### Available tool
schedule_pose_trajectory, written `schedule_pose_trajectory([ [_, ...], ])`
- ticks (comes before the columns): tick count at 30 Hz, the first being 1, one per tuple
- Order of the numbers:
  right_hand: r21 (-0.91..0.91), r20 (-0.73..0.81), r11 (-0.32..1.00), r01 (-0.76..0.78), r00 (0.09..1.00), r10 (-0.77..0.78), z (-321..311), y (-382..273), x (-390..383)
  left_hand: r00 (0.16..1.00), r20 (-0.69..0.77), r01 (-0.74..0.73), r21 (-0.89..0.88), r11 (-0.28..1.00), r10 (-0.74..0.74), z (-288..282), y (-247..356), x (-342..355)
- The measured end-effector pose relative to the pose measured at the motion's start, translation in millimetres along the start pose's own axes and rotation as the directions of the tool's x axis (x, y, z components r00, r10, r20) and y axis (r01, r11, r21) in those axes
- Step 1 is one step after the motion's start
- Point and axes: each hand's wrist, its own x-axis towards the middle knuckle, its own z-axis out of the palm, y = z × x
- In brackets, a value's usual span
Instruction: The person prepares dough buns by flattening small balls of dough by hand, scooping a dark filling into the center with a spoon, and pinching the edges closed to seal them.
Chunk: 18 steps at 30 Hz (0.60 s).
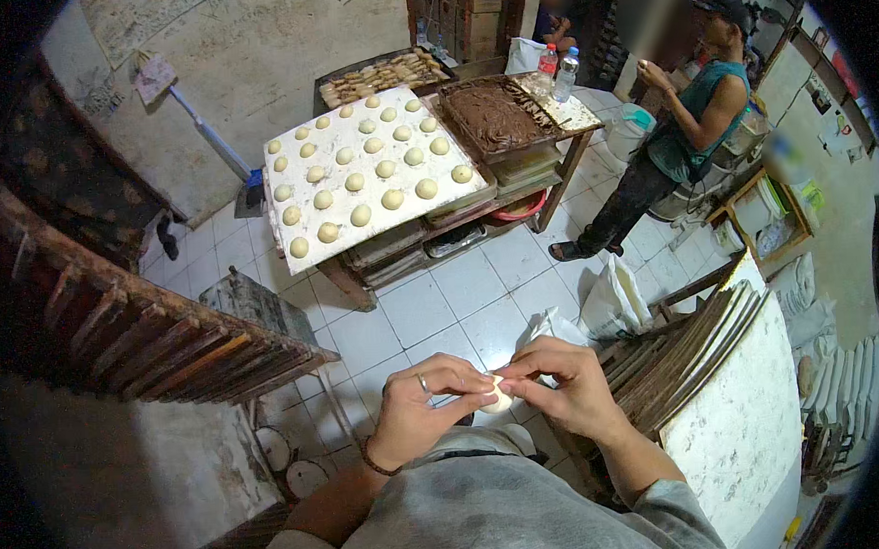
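Observation:
Between both hands, in front of my body, is a small pale ball of dough point(497, 400). My left hand point(429, 396), with a ring and a dark bracelet, pinches its left side with thumb and fingertips. On the other side my right hand point(559, 382) presses its fingers and thumb into the dough's upper edge. Beyond my hands, a white floured board point(306, 197) on a table carries rows of similar round dough balls point(392, 199). A tray of brown chocolate-like filling point(497, 116) sits to the right of that board.
A dark tray of elongated pieces point(379, 78) lies behind the board. Two bottles point(565, 75) stand at the table's right end. A co-worker point(696, 120) stands at the far right. Stacked boards point(724, 390) rise close on my right, a wooden rack point(151, 323) on my left.

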Motion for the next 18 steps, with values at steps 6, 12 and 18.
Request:
schedule_pose_trajectory([
  [6,0.102,0.127,0.992,0.078,0.988,-0.091,-5,-5,2,0.919,0.199,0.394,-0.418,0.818,-0.341,-4,-11,7],
  [12,-0.011,0.234,0.988,0.152,0.961,-0.145,-6,4,1,0.907,0.364,0.313,-0.24,0.919,-0.214,-7,-14,6],
  [18,-0.193,0.148,0.946,0.26,0.961,-0.234,15,1,10,0.951,0.214,0.221,0.043,0.974,-0.225,15,-29,1],
])
